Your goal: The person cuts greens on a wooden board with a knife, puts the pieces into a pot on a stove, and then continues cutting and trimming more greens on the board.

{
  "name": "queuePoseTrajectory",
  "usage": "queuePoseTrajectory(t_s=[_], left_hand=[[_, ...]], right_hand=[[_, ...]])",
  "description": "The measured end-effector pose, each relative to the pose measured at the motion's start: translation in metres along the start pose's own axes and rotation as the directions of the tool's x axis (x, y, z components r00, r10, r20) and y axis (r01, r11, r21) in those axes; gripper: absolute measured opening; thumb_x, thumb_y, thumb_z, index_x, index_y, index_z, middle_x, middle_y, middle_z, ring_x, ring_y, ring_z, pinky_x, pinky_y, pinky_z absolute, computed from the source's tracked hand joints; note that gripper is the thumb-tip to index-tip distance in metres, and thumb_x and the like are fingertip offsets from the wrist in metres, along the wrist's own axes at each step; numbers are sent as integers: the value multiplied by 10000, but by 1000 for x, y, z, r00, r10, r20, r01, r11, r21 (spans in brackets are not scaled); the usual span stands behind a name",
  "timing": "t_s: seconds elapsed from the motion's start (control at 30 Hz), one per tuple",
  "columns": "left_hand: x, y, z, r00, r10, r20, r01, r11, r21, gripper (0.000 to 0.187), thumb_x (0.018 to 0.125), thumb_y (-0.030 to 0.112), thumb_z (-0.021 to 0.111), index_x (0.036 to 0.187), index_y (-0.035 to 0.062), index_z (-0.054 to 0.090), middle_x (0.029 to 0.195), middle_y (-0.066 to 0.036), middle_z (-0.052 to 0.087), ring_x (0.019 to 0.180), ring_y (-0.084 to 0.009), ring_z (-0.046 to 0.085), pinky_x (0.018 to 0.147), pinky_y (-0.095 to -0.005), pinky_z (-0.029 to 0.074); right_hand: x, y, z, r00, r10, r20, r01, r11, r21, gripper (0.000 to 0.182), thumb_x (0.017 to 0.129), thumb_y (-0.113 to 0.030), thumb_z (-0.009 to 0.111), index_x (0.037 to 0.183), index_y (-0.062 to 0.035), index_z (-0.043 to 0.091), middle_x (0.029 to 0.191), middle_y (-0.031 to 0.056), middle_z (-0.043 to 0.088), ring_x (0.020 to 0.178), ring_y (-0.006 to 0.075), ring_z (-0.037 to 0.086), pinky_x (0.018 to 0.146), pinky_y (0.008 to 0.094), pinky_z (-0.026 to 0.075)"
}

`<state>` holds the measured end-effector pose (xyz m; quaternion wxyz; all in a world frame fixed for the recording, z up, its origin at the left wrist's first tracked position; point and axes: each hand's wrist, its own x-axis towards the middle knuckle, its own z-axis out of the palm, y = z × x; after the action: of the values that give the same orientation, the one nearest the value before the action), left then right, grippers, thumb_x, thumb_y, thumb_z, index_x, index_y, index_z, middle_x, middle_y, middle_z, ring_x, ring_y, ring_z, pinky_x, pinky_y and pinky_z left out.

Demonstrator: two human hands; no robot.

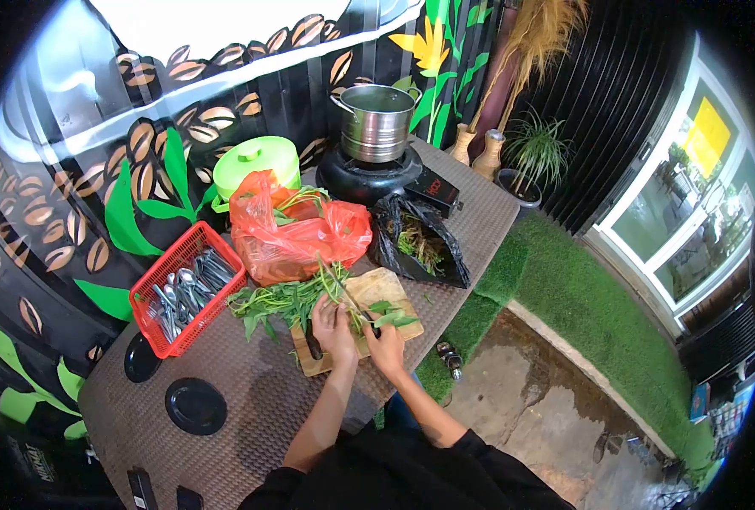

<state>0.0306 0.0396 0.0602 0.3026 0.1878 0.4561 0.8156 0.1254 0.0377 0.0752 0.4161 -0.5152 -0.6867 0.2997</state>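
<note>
My right hand (386,347) is closed on the dark handle of a knife, and the knife blade (349,297) points up and away over the wooden cutting board (381,286). My left hand (335,331) is closed on stems of leafy greens (286,302), just left of the blade. The bunch spreads over the board's left side and onto the table. Several cut leaves (390,314) lie on the board near my right hand. By my left fingers is a dark narrow piece (313,342).
A red plastic bag (297,242) of greens and a black bag (420,246) with plant scraps stand behind the board. A pot (376,127) sits on a black stove (369,177). To the left are a red cutlery basket (165,340), a green lidded pot (258,161) and black plates (195,406).
</note>
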Motion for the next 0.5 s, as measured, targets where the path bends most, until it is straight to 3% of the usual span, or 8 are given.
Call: queuePoseTrajectory(t_s=[0.07, 0.1, 0.13, 0.17, 0.2, 0.23, 0.33, 0.5], left_hand=[[-4, 15, 3, 991, 119, -59, -117, 993, 32, 403, 841, -20, 588, 1217, 52, 462, 993, -77, 544, 925, -141, 551, 767, -263, 504], [-5, 27, 7, 995, 89, -45, -88, 996, 14, 392, 851, -11, 579, 1218, 65, 464, 1008, -72, 526, 906, -138, 546, 775, -280, 517], [-2, 30, 6, 995, 92, -47, -92, 996, 15, 392, 851, -11, 579, 1218, 65, 464, 1008, -72, 526, 906, -138, 546, 775, -280, 517], [0, 33, 6, 997, 69, -26, -69, 997, -15, 371, 846, -20, 580, 1198, 41, 476, 1010, -80, 521, 906, -148, 547, 758, -280, 520], [2, 35, 6, 999, 44, -3, -44, 998, -46, 352, 841, -28, 581, 1178, 16, 489, 1011, -88, 517, 906, -158, 549, 742, -281, 522], [4, 37, 7, 999, 43, -2, -43, 998, -48, 352, 841, -28, 581, 1178, 16, 489, 1011, -88, 517, 906, -158, 549, 742, -281, 522], [10, 41, 9, 1000, -19, 22, 21, 997, -68, 365, 833, -22, 596, 1180, 18, 488, 1035, -85, 495, 918, -158, 542, 748, -283, 534], [13, 39, 9, 993, -37, 110, 41, 999, -34, 430, 787, -36, 648, 1186, -1, 493, 1094, -108, 488, 920, -161, 544, 755, -279, 541]], right_hand=[[8, 11, 4, 996, 92, 5, -92, 996, -1, 277, 854, -265, 579, 1084, -117, 625, 722, 191, 595, 617, 291, 568, 613, 389, 450], [13, 35, 13, 999, 13, -30, -11, 998, 62, 275, 885, -299, 547, 884, -33, 616, 622, 138, 560, 508, 201, 496, 490, 338, 405], [17, 38, 9, 1000, 11, -28, -9, 998, 64, 275, 885, -299, 547, 884, -33, 616, 622, 138, 560, 508, 201, 496, 490, 338, 405], [23, 42, 4, 953, 179, 246, -249, 923, 293, 302, 900, -315, 526, 783, -40, 570, 594, 93, 531, 480, 153, 458, 446, 301, 361], [29, 38, -1, 811, 255, 527, -510, 749, 423, 367, 915, -331, 505, 683, -48, 525, 567, 48, 502, 451, 104, 420, 401, 265, 317], [31, 27, -8, 747, 314, 586, -583, 734, 348, 397, 924, -363, 486, 638, -87, 488, 537, -16, 448, 412, 62, 368, 371, 214, 254], [36, 35, -16, 657, 327, 679, -602, 770, 212, 402, 914, -376, 498, 664, -62, 504, 494, -15, 410, 374, 73, 352, 346, 233, 249], [39, 48, -30, 689, 402, 603, -563, 821, 95, 401, 904, -387, 501, 739, -26, 551, 474, -14, 392, 331, 80, 326, 312, 240, 233]])
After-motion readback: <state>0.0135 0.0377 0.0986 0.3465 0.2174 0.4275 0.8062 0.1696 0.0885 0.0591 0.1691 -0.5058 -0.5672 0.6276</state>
